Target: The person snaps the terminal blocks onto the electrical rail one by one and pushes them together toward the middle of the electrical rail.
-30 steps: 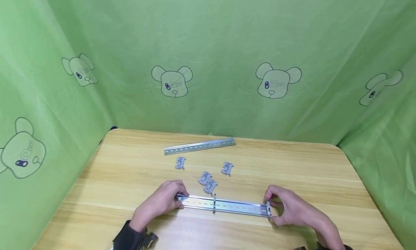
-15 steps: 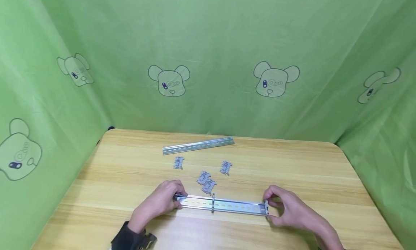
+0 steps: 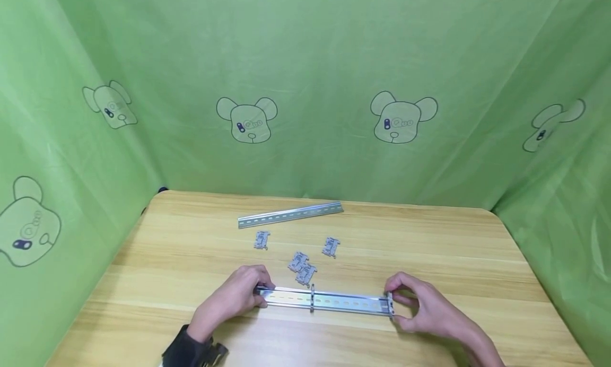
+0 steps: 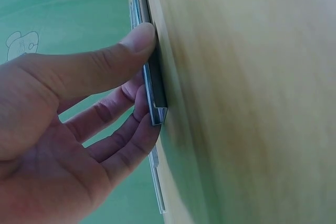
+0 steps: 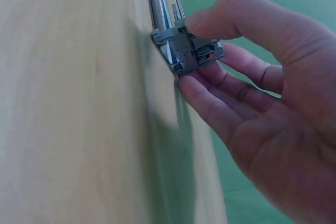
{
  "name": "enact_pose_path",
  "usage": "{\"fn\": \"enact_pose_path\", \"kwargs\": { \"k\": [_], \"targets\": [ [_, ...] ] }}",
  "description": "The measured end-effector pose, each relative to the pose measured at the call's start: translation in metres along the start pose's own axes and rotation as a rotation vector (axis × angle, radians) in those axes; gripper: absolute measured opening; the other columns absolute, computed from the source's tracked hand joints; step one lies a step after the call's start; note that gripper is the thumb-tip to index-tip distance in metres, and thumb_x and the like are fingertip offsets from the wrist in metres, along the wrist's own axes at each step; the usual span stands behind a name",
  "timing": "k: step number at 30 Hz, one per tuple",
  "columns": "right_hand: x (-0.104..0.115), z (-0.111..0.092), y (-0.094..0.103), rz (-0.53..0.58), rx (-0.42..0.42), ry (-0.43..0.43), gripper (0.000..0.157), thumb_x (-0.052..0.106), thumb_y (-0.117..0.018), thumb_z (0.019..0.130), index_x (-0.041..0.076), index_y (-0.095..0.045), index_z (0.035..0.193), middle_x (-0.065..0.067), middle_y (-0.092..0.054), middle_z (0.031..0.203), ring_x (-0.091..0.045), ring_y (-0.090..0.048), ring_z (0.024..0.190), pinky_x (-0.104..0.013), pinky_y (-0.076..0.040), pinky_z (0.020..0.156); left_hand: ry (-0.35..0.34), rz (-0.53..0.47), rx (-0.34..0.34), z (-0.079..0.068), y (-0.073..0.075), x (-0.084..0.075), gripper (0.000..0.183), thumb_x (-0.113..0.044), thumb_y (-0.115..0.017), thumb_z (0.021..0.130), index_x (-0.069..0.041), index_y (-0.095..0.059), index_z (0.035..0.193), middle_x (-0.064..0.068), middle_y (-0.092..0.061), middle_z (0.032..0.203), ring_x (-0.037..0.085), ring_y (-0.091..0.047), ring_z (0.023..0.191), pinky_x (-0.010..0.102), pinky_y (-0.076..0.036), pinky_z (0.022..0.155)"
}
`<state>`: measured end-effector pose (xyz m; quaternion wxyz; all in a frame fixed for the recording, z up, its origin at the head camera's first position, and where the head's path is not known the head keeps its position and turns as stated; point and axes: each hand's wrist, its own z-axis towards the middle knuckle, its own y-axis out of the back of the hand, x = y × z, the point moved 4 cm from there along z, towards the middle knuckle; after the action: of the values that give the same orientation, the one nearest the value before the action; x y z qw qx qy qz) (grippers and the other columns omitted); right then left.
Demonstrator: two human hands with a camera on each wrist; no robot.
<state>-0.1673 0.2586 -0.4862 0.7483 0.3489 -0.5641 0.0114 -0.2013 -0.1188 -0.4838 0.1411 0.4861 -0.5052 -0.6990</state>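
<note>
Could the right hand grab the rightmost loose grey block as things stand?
Probably not yet: the right hand is pinching another block at the right end of the near rail. Were it free, likely yes: the loose block lies on the table beyond that rail, uncovered.

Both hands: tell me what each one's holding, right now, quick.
Left hand: gripping the nearer metal rail by its left end.
Right hand: pinching a grey plastic block at that rail's right end.

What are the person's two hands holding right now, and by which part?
The left hand grips the nearer metal rail at its left end. The right hand pinches a grey block by opposite edges, at the rail's right end.
</note>
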Motion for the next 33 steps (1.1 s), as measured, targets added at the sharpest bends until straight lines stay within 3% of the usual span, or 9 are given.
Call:
{"fn": "enact_pose_path", "kwargs": {
  "k": [6,15,27,33],
  "targets": [
    [-0.003,-0.003,0.000,0.077,-0.010,-0.015,0.052,-0.012,-0.079,0.066,-0.006,-0.055,0.111,-0.024,-0.054,0.117,-0.043,-0.057,0.109,-0.031,-0.051,0.093,-0.003,-0.004,0.002,0.000,-0.001,0.000,0.030,-0.011,-0.084,0.068,-0.008,-0.076,0.097,0.000,-0.069,0.095,0.017,-0.064,0.084,0.033,-0.058,0.079],
    [-0.005,-0.003,-0.004,0.091,-0.019,0.031,0.054,-0.012,-0.080,0.066,-0.006,-0.054,0.112,-0.025,-0.055,0.116,-0.041,-0.059,0.108,-0.029,-0.051,0.093,-0.018,0.008,0.000,0.000,-0.001,-0.003,0.030,-0.009,-0.083,0.069,-0.006,-0.076,0.098,0.001,-0.069,0.097,0.016,-0.064,0.085,0.030,-0.058,0.078],
    [0.001,0.007,-0.015,-0.078,-0.077,0.076,0.054,-0.008,-0.082,0.061,0.001,-0.058,0.108,-0.011,-0.063,0.110,-0.030,-0.064,0.102,-0.033,-0.055,0.087,-0.039,0.022,-0.008,-0.002,-0.002,-0.003,0.029,-0.009,-0.083,0.070,-0.007,-0.076,0.098,0.001,-0.069,0.096,0.015,-0.064,0.084,0.030,-0.058,0.076],
    [0.006,0.014,-0.018,-0.257,-0.111,0.070,0.055,0.000,-0.084,0.058,0.009,-0.061,0.107,0.002,-0.066,0.105,-0.017,-0.065,0.096,-0.036,-0.058,0.085,-0.035,0.029,-0.011,-0.002,-0.002,-0.002,0.030,-0.010,-0.083,0.070,-0.007,-0.076,0.099,0.001,-0.070,0.096,0.015,-0.064,0.083,0.029,-0.058,0.075]
  ]
}}
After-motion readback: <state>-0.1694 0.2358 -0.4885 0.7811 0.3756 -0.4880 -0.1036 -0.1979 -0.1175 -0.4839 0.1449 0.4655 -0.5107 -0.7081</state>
